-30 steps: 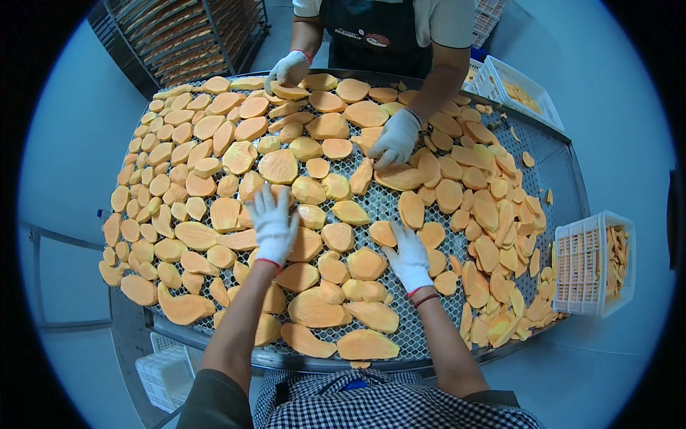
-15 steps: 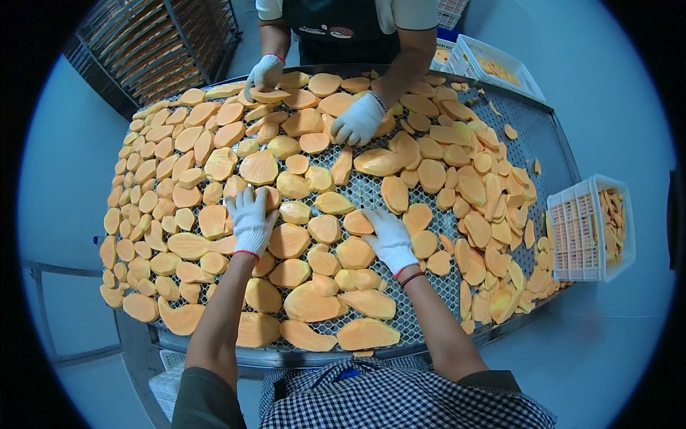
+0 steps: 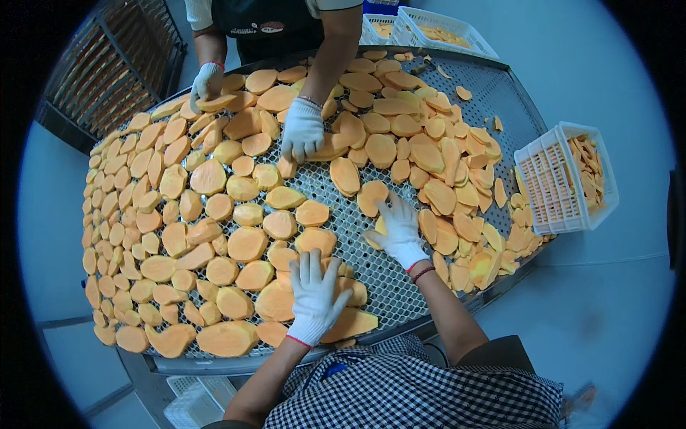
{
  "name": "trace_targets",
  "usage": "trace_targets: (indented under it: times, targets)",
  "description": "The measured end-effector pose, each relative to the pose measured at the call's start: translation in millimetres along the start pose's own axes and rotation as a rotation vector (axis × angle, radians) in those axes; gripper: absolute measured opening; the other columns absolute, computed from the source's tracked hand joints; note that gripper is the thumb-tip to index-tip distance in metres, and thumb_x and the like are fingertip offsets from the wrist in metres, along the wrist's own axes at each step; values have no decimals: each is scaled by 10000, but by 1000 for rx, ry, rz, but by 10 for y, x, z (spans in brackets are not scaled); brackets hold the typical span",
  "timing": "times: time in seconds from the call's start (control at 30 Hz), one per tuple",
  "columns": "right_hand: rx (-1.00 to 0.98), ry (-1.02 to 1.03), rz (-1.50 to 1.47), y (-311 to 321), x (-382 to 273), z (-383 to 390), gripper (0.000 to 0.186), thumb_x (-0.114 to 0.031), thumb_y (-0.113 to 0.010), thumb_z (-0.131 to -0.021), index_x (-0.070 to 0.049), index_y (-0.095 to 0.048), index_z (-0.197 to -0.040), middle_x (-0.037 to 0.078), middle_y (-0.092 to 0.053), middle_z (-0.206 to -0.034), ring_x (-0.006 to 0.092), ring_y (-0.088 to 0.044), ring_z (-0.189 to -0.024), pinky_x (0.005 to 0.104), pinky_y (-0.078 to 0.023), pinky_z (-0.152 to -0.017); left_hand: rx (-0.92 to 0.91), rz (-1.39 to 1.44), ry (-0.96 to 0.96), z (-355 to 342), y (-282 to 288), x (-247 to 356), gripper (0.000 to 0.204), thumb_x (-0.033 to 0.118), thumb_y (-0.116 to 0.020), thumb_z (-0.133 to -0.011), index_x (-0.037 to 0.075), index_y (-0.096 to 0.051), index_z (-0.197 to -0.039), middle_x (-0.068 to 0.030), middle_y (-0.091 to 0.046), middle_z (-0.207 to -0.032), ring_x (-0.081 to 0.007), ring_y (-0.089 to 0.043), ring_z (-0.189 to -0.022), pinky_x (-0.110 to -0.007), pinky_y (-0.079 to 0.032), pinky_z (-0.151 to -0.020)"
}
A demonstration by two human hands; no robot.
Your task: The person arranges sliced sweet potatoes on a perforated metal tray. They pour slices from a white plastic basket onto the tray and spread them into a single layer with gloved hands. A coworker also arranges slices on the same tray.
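Observation:
Orange slices, seemingly sweet potato (image 3: 246, 244), lie in a mostly single layer on a mesh tray (image 3: 371, 279). My left hand (image 3: 312, 297), in a white glove, rests with spread fingers on slices by the near edge and partly covers them. At the right, my gloved right hand (image 3: 399, 227) has its fingers stretched apart beside a heap of slices (image 3: 457, 193). Its thumb and fingers touch a slice (image 3: 379, 230) partly hidden under them; a second slice (image 3: 372, 198) lies at the fingertips.
Across the table a co-worker's gloved hand (image 3: 207, 87) holds a slice, and their other hand (image 3: 303, 130) presses on another. A white crate of pieces (image 3: 564, 179) stands at the right edge. More crates (image 3: 443, 36) and a tray rack (image 3: 107, 68) stand behind.
The view has shifted, moving the table leftward in it. My left hand has moved to the near-edge slices, my right hand toward the heap. More bare mesh shows between them.

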State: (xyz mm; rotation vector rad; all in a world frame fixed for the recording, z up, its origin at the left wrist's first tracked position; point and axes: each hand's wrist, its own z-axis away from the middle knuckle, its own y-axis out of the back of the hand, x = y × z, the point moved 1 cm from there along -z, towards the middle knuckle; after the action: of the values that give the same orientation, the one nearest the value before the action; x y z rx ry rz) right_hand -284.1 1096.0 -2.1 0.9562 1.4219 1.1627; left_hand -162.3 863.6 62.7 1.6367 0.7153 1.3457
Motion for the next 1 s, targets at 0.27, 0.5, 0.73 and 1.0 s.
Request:
trace_targets:
  times: [0.27,0.5,0.73,1.0]
  targets:
    - [-99,293,-37,385,406,71,784,-515,-795,-733,-169,-556,-1394,105,-518,-1405,339,-473,-1282,478,-396,-1064,-47,-139,112,486,-311,307,750,429,-749,-823,58,-482,-1417,-288,-339,-1516,-504,-284,-1417,-639,-179,-1171]
    - [-227,471,-84,499,605,123,697,-446,-796,-733,-151,-586,-1329,89,-610,-1222,307,-548,-1169,436,-425,-1013,8,-168,281,569,-480,610,779,415,-766,-815,86,-457,-1450,-274,-320,-1538,-475,-229,-1463,-635,-153,-1187]
    - [-201,595,-221,305,248,1011,726,-494,-787,-726,-109,-593,-1310,104,-626,-1207,308,-586,-1104,446,-441,-976,73,-245,262,635,-697,784,904,546,-764,-769,93,-429,-1476,-272,-320,-1529,-468,-252,-1446,-630,-171,-1179]
    - [-131,722,-282,334,436,1426,678,-423,-808,-724,-125,-597,-1295,68,-615,-1205,269,-583,-1118,419,-452,-953,27,-276,126,719,-944,915,938,612,-780,-688,132,-489,-1439,-257,-348,-1497,-471,-299,-1413,-644,-186,-1162]
